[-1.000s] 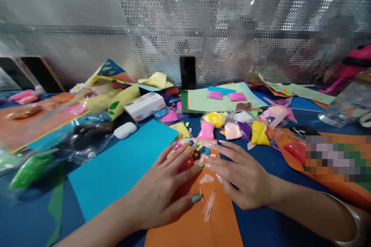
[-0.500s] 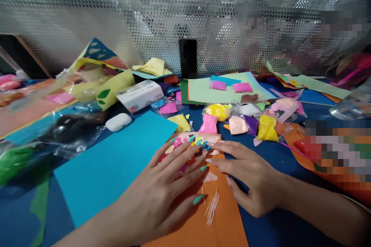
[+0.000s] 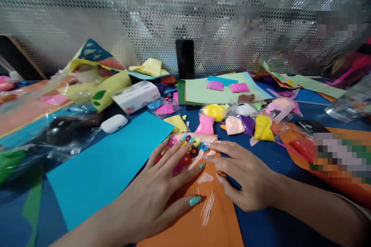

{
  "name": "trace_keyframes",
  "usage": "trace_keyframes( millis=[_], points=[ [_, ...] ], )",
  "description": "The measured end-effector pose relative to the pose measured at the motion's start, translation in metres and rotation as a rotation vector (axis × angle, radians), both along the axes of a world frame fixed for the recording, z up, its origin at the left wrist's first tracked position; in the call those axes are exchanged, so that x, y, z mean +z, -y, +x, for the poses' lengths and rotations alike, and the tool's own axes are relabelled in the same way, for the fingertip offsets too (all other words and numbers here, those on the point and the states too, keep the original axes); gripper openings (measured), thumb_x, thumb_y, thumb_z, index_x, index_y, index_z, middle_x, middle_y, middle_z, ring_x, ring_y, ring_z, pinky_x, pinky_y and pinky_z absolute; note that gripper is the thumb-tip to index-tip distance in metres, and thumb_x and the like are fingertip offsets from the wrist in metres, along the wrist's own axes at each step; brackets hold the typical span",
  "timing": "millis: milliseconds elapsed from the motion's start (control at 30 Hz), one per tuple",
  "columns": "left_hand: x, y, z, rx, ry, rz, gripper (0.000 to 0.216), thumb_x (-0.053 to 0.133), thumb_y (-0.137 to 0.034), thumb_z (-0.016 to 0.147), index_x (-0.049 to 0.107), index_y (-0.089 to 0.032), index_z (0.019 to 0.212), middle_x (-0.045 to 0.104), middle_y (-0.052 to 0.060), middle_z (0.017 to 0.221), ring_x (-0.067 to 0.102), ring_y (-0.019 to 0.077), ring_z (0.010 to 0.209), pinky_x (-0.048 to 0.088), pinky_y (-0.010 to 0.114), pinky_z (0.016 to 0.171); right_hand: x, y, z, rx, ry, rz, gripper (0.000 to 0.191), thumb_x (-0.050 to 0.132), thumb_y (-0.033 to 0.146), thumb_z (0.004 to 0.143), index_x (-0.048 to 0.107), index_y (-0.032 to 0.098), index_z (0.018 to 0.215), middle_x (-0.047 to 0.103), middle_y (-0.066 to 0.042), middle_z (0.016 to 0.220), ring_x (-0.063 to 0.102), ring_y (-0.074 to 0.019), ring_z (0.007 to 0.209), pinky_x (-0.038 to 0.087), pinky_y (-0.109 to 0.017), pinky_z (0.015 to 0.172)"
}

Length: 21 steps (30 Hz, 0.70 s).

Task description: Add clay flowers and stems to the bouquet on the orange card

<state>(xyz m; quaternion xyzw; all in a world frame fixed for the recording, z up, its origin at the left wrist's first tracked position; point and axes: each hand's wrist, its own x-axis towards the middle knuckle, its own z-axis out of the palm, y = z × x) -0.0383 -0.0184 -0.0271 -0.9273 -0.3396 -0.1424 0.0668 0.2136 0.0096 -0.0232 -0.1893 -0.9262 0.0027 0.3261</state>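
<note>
On orange paper (image 3: 223,220) — flowers (image 3: 193,151), left hand (image 3: 159,189)

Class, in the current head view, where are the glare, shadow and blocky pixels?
Head view: bright spots on the perforated metal screen; head view: shadow on the orange paper beside the left hand's thumb; head view: pixelated patches at right.

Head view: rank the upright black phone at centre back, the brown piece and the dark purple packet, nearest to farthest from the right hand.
1. Dark purple packet: just beyond the right hand.
2. Brown piece: behind that packet.
3. Upright black phone: farthest, back and left.
</note>
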Motion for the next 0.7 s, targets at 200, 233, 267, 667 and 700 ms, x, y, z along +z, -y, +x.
trace_keyframes(
  millis=[200, 233, 267, 667, 700],
  points=[
    [-0.0002, 0.0023, -0.0002, -0.003, -0.008, 0.028, 0.058, 0.054, -0.059, 0.089, 0.047, -0.038, 0.143, 0.046, 0.006, 0.151, 0.03, 0.0344, 0.145, 0.016, 0.055, 0.12, -0.0008, -0.0002, 0.0001, -0.006, 0.009, -0.034, 0.029, 0.046, 0.008, 0.085, 0.057, 0.014, 0.112, 0.072, -0.013, 0.104, 0.061, -0.0253, 0.117, 0.052, -0.042, 0.098],
    [-0.0003, 0.0027, 0.0001, 0.007, -0.013, 0.041, 0.059, 0.053, -0.06, 0.089, 0.047, -0.037, 0.143, 0.045, 0.007, 0.151, 0.028, 0.0346, 0.146, 0.014, 0.055, 0.12, -0.0011, -0.0005, 0.0001, -0.005, 0.008, -0.034, 0.029, 0.046, 0.008, 0.085, 0.057, 0.013, 0.111, 0.071, -0.013, 0.104, 0.061, -0.0254, 0.117, 0.053, -0.042, 0.098],
    [-0.0003, 0.003, 0.0004, 0.02, -0.018, 0.051, 0.061, 0.053, -0.061, 0.088, 0.046, -0.037, 0.144, 0.044, 0.007, 0.152, 0.027, 0.035, 0.146, 0.013, 0.055, 0.119, -0.0013, -0.0009, 0.0001, -0.005, 0.007, -0.035, 0.028, 0.046, 0.008, 0.085, 0.057, 0.013, 0.11, 0.071, -0.014, 0.104, 0.061, -0.0255, 0.117, 0.053, -0.042, 0.097],
    [0.0, 0.0003, 0.0041, 0.03, -0.029, 0.053, 0.074, 0.048, -0.067, 0.087, 0.035, -0.032, 0.151, 0.039, 0.013, 0.155, 0.033, 0.0394, 0.141, 0.018, 0.057, 0.113, -0.0016, -0.0016, -0.0002, -0.008, 0.003, -0.038, 0.028, 0.047, 0.008, 0.085, 0.059, 0.012, 0.109, 0.07, -0.016, 0.108, 0.06, -0.0257, 0.118, 0.053, -0.041, 0.098],
    [0.0, 0.0003, 0.0044, 0.03, -0.031, 0.053, 0.075, 0.048, -0.067, 0.087, 0.033, -0.032, 0.151, 0.038, 0.013, 0.155, 0.034, 0.0395, 0.141, 0.018, 0.057, 0.113, -0.0013, -0.0014, -0.0003, -0.012, 0.006, -0.038, 0.028, 0.047, 0.008, 0.085, 0.059, 0.012, 0.109, 0.07, -0.016, 0.108, 0.06, -0.0256, 0.118, 0.053, -0.041, 0.097]
  ],
)
